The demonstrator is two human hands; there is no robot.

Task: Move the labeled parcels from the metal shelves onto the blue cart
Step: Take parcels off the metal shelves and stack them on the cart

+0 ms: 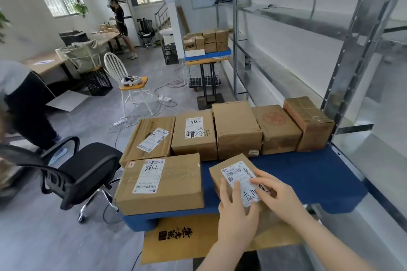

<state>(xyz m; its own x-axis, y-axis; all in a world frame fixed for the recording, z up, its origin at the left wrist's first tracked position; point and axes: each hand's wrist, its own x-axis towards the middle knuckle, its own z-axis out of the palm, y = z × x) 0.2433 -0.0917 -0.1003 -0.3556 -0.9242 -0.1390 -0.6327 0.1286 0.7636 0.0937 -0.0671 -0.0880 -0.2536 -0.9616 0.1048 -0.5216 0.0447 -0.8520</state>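
The small labeled parcel is covered at its near end by both hands: the left hand and right hand are laid on its label, fingers nearly straight. It lies on the blue cart, beside a larger parcel. A row of five parcels is lined up behind; the metal shelves are seen beyond

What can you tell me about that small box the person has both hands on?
The small box is plain brown cardboard with a white shipping label on top, printed with barcodes and marked with black handwriting. It lies flat and turned at an angle at the near edge of the blue cart, just right of a larger labeled box, with a strip of blue between them. The left hand and right hand rest on its top, fingers across the label, hiding its near end.
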